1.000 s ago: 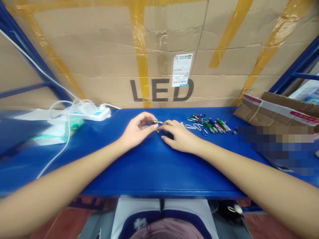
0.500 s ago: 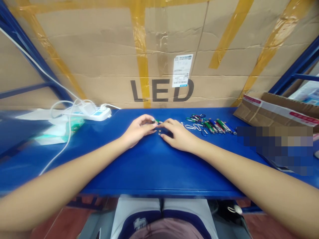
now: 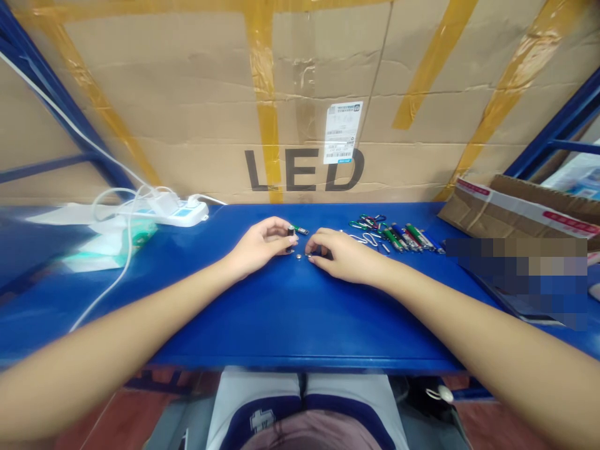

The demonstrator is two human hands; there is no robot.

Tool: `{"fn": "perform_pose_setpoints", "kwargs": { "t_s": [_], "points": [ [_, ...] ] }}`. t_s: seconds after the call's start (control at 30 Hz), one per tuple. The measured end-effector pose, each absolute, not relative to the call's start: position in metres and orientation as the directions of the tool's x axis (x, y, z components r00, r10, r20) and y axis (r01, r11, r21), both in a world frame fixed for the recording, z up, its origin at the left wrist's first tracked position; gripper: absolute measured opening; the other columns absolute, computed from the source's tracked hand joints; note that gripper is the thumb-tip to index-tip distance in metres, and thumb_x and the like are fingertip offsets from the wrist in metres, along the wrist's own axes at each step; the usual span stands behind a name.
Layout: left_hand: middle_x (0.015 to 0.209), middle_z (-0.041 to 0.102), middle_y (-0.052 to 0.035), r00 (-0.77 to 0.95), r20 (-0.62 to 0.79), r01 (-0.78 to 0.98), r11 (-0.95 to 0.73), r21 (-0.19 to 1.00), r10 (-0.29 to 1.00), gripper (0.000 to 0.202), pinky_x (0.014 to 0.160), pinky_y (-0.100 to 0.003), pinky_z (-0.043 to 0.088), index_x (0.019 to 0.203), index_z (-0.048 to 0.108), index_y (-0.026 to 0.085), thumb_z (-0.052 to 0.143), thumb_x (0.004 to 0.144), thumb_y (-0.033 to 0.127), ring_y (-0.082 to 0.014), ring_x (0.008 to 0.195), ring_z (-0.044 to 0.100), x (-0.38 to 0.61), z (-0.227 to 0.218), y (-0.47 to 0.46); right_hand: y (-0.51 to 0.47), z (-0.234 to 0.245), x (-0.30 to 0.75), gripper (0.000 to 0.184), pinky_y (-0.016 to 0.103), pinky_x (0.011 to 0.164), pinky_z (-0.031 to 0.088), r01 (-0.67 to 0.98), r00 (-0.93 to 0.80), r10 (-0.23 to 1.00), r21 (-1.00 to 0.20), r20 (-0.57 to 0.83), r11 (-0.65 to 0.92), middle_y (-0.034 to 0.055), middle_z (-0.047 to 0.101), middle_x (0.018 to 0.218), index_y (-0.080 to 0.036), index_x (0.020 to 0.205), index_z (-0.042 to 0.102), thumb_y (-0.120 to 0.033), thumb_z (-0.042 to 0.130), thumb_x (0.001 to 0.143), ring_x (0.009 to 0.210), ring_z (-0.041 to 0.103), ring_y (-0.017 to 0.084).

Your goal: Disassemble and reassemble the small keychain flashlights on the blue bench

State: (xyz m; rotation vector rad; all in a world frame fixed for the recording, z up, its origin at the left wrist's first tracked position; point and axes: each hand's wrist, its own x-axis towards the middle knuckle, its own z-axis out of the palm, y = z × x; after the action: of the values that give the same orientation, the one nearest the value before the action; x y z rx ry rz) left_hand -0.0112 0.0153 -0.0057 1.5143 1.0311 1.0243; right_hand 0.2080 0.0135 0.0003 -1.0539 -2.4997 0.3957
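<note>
My left hand (image 3: 267, 244) is closed around a small black tube (image 3: 291, 236) held upright between thumb and fingers. Just right of it, my right hand (image 3: 337, 253) pinches a tiny shiny piece, apparently a button cell (image 3: 308, 255), low over the blue table. One small silver button cell (image 3: 299, 257) lies on the table between the two hands. Behind the fingertips lies a slim green piece with a silver end (image 3: 301, 230), partly hidden by the left hand.
Right of my hands lie several carabiners (image 3: 370, 239) and a row of coloured metal tubes (image 3: 412, 238). An open cardboard box (image 3: 520, 209) stands at the right. On the left are a white power strip (image 3: 187, 215), its cable and a green-white packet (image 3: 117, 247). A large carton (image 3: 201, 125) rises behind.
My right hand has drawn slightly away from the left, its fingertips now pinched at the table. The black tube shows more plainly in my left hand, and the green piece is less covered.
</note>
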Motion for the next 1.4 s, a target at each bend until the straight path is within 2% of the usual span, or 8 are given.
{"fn": "perform_pose_setpoints", "kwargs": {
  "t_s": [0.33, 0.63, 0.83, 0.97, 1.1, 1.23, 1.4],
  "points": [
    [0.092, 0.07, -0.0032, 0.313, 0.089, 0.112, -0.13, 0.985, 0.946, 0.033, 0.078, -0.033, 0.059, 0.098, 0.06, 0.016, 0.079, 0.077, 0.031, -0.016, 0.082, 0.071, -0.01, -0.003, 0.011, 0.011, 0.008, 0.209, 0.006, 0.027, 0.071, 0.044, 0.678, -0.61, 0.77, -0.379, 0.187, 0.629, 0.0057, 0.068, 0.092, -0.016, 0.091, 0.068, -0.015, 0.064, 0.087, 0.071, 0.058, 0.014],
    [0.094, 0.07, -0.0038, 0.384, 0.046, 0.05, -0.071, 0.996, 0.922, 0.035, 0.079, -0.033, 0.058, 0.098, 0.059, 0.016, 0.081, 0.075, 0.031, -0.0155, 0.083, 0.071, -0.004, -0.001, 0.004, 0.009, 0.01, 0.209, 0.01, 0.027, 0.071, 0.044, 0.693, -0.608, 0.775, -0.363, 0.17, 0.623, 0.0061, 0.07, 0.091, -0.016, 0.09, 0.068, -0.011, 0.061, 0.086, 0.075, 0.06, 0.016],
    [0.095, 0.069, -0.0039, 0.427, 0.101, 0.026, -0.124, 0.992, 0.898, 0.033, 0.077, -0.031, 0.058, 0.097, 0.059, 0.016, 0.08, 0.076, 0.029, -0.016, 0.087, 0.07, -0.004, -0.002, 0.002, 0.007, 0.008, 0.208, 0.007, 0.027, 0.068, 0.043, 0.7, -0.58, 0.797, -0.396, 0.168, 0.594, 0.0049, 0.069, 0.084, -0.016, 0.087, 0.065, -0.011, 0.06, 0.086, 0.071, 0.059, 0.015],
    [0.091, 0.069, -0.0026, 0.429, 0.14, 0.021, -0.164, 0.986, 0.893, 0.031, 0.077, -0.028, 0.057, 0.097, 0.06, 0.015, 0.08, 0.076, 0.026, -0.0146, 0.086, 0.07, -0.005, -0.003, 0.003, 0.008, 0.01, 0.205, 0.004, 0.026, 0.066, 0.045, 0.61, -0.486, 0.827, -0.567, 0.284, 0.553, 0.0017, 0.069, 0.078, -0.017, 0.086, 0.064, -0.015, 0.062, 0.085, 0.067, 0.059, 0.013],
    [0.089, 0.07, -0.0029, 0.439, 0.155, 0.031, -0.188, 0.982, 0.885, 0.03, 0.076, -0.028, 0.057, 0.097, 0.06, 0.015, 0.079, 0.077, 0.025, -0.0148, 0.083, 0.071, -0.006, -0.003, 0.004, 0.005, 0.013, 0.202, 0.007, 0.026, 0.064, 0.047, 0.419, -0.373, 0.811, -0.698, 0.451, 0.581, 0.0018, 0.069, 0.081, -0.017, 0.088, 0.066, -0.023, 0.065, 0.085, 0.067, 0.058, 0.013],
    [0.089, 0.07, -0.0031, 0.47, 0.163, 0.037, -0.204, 0.978, 0.867, 0.029, 0.077, -0.029, 0.057, 0.099, 0.059, 0.015, 0.078, 0.079, 0.026, -0.0154, 0.083, 0.072, -0.006, -0.005, 0.003, 0.0, 0.016, 0.2, 0.006, 0.025, 0.064, 0.047, 0.331, -0.349, 0.749, -0.673, 0.564, 0.661, 0.001, 0.07, 0.079, -0.017, 0.086, 0.068, -0.023, 0.066, 0.086, 0.066, 0.058, 0.011],
    [0.09, 0.07, -0.0033, 0.462, 0.14, 0.019, -0.167, 0.986, 0.876, 0.032, 0.081, -0.033, 0.058, 0.1, 0.061, 0.015, 0.079, 0.078, 0.029, -0.0168, 0.085, 0.072, -0.006, -0.005, 0.003, -0.001, 0.013, 0.2, 0.009, 0.028, 0.068, 0.05, 0.301, -0.418, 0.616, -0.538, 0.668, 0.788, 0.0033, 0.072, 0.083, -0.019, 0.084, 0.072, -0.021, 0.065, 0.088, 0.072, 0.063, 0.014]
  ]
}}
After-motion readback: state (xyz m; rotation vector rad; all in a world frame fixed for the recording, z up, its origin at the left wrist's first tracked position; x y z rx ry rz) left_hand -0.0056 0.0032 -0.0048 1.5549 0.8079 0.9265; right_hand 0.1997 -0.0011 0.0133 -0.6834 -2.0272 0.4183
